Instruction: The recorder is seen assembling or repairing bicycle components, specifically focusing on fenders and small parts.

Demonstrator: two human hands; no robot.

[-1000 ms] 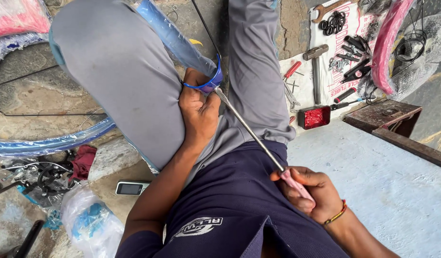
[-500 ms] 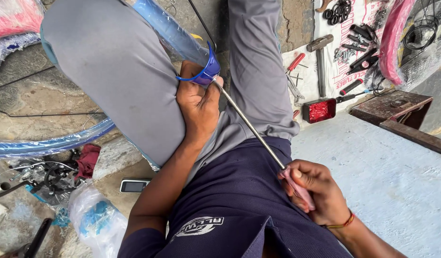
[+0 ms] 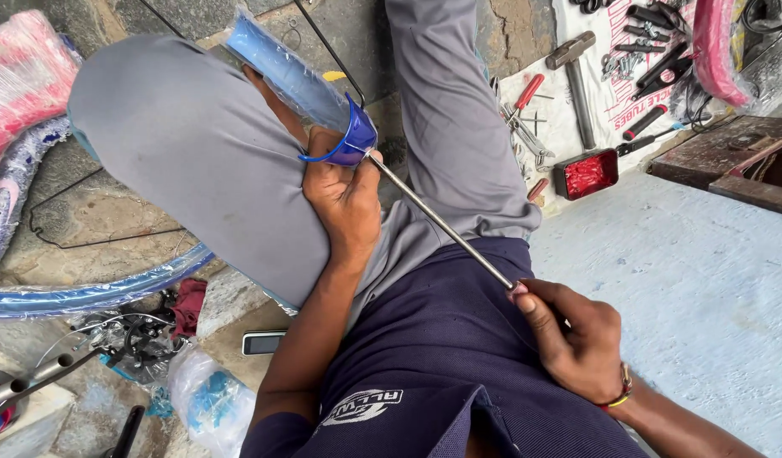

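Observation:
My left hand (image 3: 344,199) grips the open end of a blue tubular bicycle part (image 3: 302,89) wrapped in clear plastic, which rests between my grey-trousered knees. My right hand (image 3: 569,339) is closed around the handle of a long thin steel rod (image 3: 442,222), likely a screwdriver. The rod's tip reaches the mouth of the blue part, just beside my left thumb. Its handle is hidden inside my fist.
A cloth with a hammer (image 3: 576,80), a red-handled screwdriver (image 3: 525,92) and other tools lies at the upper right beside a red reflector (image 3: 587,174). A plastic-wrapped blue rim (image 3: 94,293), a phone (image 3: 262,342) and bike parts lie on the stone floor at left.
The view has shifted slightly. My right hand has slid the rod a little further toward the blue part; my left hand keeps its grip.

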